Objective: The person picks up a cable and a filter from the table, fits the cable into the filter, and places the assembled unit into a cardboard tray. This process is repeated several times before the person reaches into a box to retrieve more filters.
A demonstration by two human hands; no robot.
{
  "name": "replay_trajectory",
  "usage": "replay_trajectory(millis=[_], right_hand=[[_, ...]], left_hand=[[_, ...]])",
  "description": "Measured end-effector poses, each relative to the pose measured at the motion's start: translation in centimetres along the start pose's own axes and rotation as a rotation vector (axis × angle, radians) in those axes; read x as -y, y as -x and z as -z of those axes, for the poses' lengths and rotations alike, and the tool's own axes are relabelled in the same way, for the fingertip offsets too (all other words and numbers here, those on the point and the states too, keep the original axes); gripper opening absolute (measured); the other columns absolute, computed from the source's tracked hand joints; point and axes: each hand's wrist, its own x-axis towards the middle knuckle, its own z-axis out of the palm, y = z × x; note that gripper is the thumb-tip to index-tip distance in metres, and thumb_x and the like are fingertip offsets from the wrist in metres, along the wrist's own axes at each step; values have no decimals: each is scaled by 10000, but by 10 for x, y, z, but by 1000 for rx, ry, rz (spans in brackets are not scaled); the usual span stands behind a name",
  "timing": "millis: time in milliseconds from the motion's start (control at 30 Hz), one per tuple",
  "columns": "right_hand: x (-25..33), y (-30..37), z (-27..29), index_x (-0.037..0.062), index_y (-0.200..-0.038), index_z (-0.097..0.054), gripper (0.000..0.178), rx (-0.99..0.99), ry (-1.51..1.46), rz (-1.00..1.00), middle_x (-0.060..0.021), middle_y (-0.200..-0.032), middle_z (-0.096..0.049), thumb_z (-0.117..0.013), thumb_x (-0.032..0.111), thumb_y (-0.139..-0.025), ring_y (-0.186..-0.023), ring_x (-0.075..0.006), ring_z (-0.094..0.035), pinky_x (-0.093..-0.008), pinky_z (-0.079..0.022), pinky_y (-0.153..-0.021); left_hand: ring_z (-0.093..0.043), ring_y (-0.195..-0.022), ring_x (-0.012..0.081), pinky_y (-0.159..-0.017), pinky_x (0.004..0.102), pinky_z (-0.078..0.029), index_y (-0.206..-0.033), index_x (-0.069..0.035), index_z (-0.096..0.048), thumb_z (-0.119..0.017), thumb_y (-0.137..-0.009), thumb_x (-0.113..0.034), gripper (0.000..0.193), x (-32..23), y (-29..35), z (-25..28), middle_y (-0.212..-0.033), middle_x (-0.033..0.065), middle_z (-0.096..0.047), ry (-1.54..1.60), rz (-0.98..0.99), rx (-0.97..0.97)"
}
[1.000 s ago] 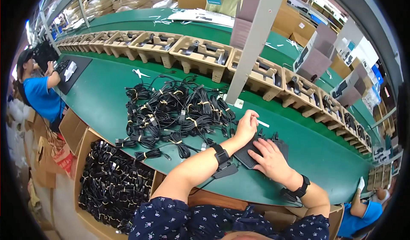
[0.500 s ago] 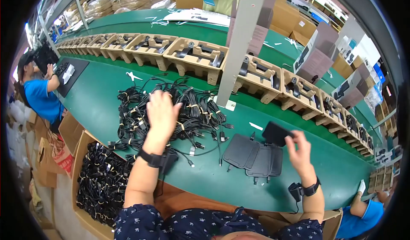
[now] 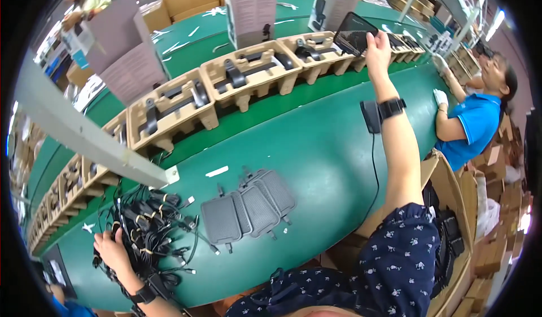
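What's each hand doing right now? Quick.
Left hand: fingers at the cables; can't tell if gripping any.
Right hand: closed, holding a black pad by its edge.

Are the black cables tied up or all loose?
Many are tied: pale bands circle bundles among the black cables by the left hand.

It is a factory line; moulded trays run in a row; a gloved co-worker shares the green bench.
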Motion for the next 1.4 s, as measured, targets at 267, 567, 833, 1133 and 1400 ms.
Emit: replay_trajectory(millis=[267,567,833,1133,1400], right_hand=[[-22,-18,-35,151,-1163,-521,349,180,613,-130,-115,-1020,-630,-557,305,-852,-964,-298,-588,-377,-448,-814],[-71,-14,-97,76,-1147,-558,447,516,1047,-145,-161,-1109,-597,-506,411,-856,-1051,-338,-553,-447,-445,-875],[-36,31,-88,140,-1099,-562,276,283,1081,513,-115,-1073,-527,-553,274,-858,-978,-325,-528,-435,-460,-747],[273,246,-112,27,-1269,-434,693,1296,-336,827,-148,-1121,-550,-720,262,-683,-972,-314,-542,-399,-440,-795],[307,266,-124,56,-950,-588,306,1111,-314,618,-40,-795,-570,-722,172,-700,-756,-216,-504,-329,-351,-692]], left_hand=[[-530,-928,312,-810,380,-426,-988,-23,-603,-589,-852,-204,226,-5,16,18,-994,122,-587,179,-77,-161],[-592,-873,209,-818,291,-465,-1149,35,-428,-456,-904,12,247,-69,35,85,-1037,160,-565,1226,129,-358],[-608,-768,202,-664,287,-490,-1033,-7,-574,-665,-741,8,306,-127,18,96,-902,116,-612,1202,-131,-167],[-608,-820,186,-702,279,-495,-1052,-10,-568,-668,-760,-39,310,-135,42,96,-960,117,-614,1573,-183,179],[-534,-983,156,-885,289,-422,-1251,-15,-372,-575,-860,-63,443,-136,43,69,-1116,98,-528,1916,-117,182]])
